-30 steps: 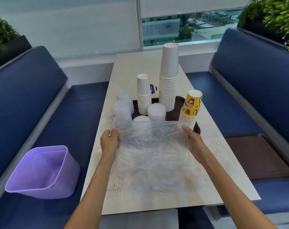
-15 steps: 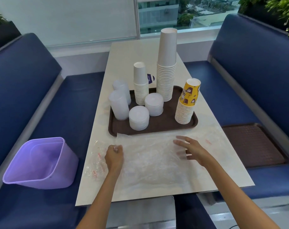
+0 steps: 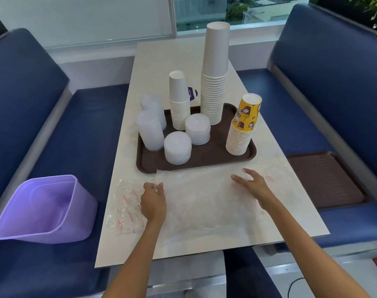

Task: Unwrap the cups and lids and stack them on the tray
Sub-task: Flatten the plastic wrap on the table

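Two hands work at the near end of the worktop (image 3: 161, 61) in the head view. My left hand (image 3: 153, 203) has its fingers curled, pinching the left edge of a clear wrap (image 3: 204, 201). My right hand (image 3: 252, 186) is palm down over the wrap's far right part, fingers spread wide and holding nothing; I cannot tell whether it touches the plastic.

The wrap lies flat, its long axis running left to right, and its far edge just overlaps the near rim of the brown tray (image 3: 196, 166). The tray's long side also runs across the worktop. A second crumpled wrap with red print (image 3: 127, 207) lies just left of my left hand.

Every stack on the tray stands with its long axis vertical. The cups are inverted, mouths down:
- tall white cup stack (image 3: 214, 82) at the far side
- short white cup stack (image 3: 179, 100) to its left
- yellow printed cup stack (image 3: 242, 125) at the right edge, top tilted slightly right
- two clear cup stacks (image 3: 150, 130) at the left edge

Two lid stacks (image 3: 177, 150) sit in the middle, near each other.

A purple bin (image 3: 43, 209) rests tilted on the left blue bench seat (image 3: 80, 130). A spare brown tray (image 3: 325, 179) lies on the right seat.
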The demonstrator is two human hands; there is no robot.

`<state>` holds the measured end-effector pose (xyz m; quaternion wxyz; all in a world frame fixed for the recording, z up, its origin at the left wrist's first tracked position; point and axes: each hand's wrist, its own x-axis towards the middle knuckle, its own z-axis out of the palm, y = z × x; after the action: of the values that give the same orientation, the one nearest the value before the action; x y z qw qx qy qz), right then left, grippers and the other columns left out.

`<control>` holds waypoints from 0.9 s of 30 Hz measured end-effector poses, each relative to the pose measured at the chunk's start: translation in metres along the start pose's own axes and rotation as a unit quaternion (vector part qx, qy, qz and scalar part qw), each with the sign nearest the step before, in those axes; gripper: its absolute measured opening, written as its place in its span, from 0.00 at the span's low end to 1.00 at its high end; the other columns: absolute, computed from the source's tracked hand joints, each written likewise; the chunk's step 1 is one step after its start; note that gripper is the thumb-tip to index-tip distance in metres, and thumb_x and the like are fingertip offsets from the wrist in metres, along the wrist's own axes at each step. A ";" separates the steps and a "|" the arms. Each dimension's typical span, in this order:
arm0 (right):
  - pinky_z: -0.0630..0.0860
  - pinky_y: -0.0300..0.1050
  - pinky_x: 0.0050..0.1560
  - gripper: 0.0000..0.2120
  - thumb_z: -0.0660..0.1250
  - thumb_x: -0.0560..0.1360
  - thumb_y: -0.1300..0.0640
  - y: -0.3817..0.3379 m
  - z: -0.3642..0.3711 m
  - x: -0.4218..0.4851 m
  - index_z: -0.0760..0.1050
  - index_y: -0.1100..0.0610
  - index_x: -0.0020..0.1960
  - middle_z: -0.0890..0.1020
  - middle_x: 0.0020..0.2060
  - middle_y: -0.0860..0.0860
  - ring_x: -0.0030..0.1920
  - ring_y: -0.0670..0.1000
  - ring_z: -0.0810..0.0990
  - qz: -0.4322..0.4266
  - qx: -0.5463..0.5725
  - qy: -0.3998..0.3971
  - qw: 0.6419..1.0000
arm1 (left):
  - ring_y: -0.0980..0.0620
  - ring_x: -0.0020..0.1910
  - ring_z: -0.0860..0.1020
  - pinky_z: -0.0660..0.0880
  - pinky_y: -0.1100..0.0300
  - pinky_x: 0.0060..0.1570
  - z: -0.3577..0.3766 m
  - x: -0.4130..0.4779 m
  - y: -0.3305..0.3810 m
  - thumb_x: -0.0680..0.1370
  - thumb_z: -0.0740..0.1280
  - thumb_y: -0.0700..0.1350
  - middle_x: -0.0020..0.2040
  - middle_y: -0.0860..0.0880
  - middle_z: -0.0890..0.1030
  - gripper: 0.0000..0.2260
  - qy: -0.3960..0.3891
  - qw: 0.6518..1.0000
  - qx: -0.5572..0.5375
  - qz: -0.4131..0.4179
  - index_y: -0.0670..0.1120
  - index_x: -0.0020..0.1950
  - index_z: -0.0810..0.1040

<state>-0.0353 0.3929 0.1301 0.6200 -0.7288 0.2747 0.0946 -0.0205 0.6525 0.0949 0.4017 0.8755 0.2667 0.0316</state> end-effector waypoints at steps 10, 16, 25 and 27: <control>0.78 0.46 0.39 0.27 0.72 0.71 0.69 0.018 0.009 0.001 0.67 0.59 0.67 0.81 0.40 0.57 0.35 0.53 0.80 -0.002 0.060 0.045 0.997 | 0.48 0.44 0.77 0.71 0.61 0.41 -0.033 -0.021 -0.021 0.77 0.68 0.44 0.44 0.45 0.76 0.20 -0.158 0.979 -0.129 0.006 0.53 0.65 0.63; 0.80 0.51 0.45 0.27 0.71 0.72 0.68 0.020 0.012 0.004 0.67 0.60 0.68 0.82 0.45 0.60 0.38 0.56 0.81 -0.007 0.093 0.066 0.993 | 0.50 0.40 0.76 0.73 0.60 0.41 -0.027 -0.039 -0.033 0.77 0.65 0.35 0.47 0.46 0.75 0.12 -0.115 0.980 -0.157 0.031 0.50 0.56 0.71; 0.70 0.44 0.50 0.20 0.66 0.76 0.45 0.034 -0.010 -0.029 0.76 0.60 0.57 0.80 0.46 0.54 0.47 0.51 0.76 -0.075 -0.143 0.161 0.974 | 0.45 0.54 0.77 0.75 0.59 0.50 -0.014 -0.043 -0.036 0.79 0.60 0.32 0.53 0.48 0.78 0.10 -0.072 0.987 -0.135 0.043 0.44 0.53 0.78; 0.69 0.43 0.47 0.19 0.65 0.76 0.43 0.046 -0.014 -0.038 0.77 0.60 0.50 0.79 0.41 0.52 0.44 0.51 0.76 -0.063 -0.157 0.170 0.971 | 0.50 0.54 0.74 0.69 0.70 0.44 -0.013 -0.046 -0.033 0.79 0.59 0.32 0.55 0.47 0.77 0.10 -0.058 0.989 -0.127 0.049 0.41 0.55 0.78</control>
<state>-0.0935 0.3863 0.1126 0.4469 -0.8382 0.3114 -0.0276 -0.0782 0.6566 0.0872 0.5227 0.8296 0.1933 0.0343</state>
